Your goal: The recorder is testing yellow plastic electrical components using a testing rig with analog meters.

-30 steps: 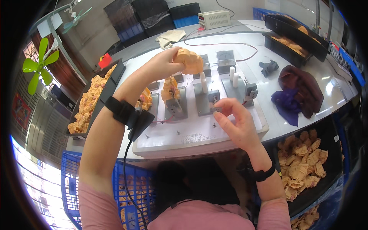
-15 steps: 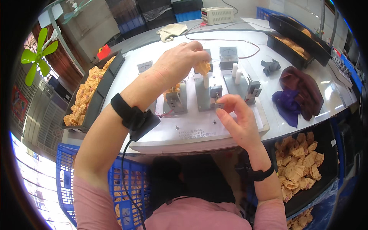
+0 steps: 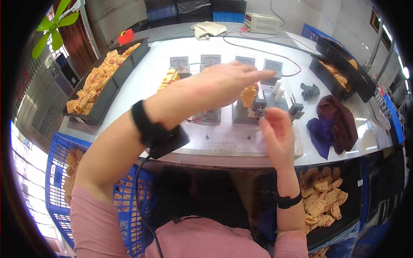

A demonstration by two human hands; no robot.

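Note:
My left hand (image 3: 234,81) reaches across the test jig, its fingers stretched out to the right above the third station. Just under it, a tan plastic part (image 3: 248,97) sits on that station, its upper end partly hidden by the hand. My right hand (image 3: 278,131) pinches the small metal plunger at the front of the grey clamp block (image 3: 259,104) beside the part; the fingertips cover some of it. Another tan part (image 3: 168,79) stands at the leftmost station, partly behind my left forearm. White posts (image 3: 278,92) rise from the bare station at the right.
Analog meters (image 3: 272,66) line the jig's back. A long black tray of tan parts (image 3: 142,45) lies left; stacked black trays (image 3: 320,69) stand right, near dark cloths (image 3: 340,122). A blue basket (image 3: 140,189) and a black bin (image 3: 355,185) flank my lap. A power supply (image 3: 263,23) sits behind.
My left hand has let go of the tan part, leaving it on the third station, and moved right with fingers straightened. My right hand stays at the clamp. The whole view has shifted.

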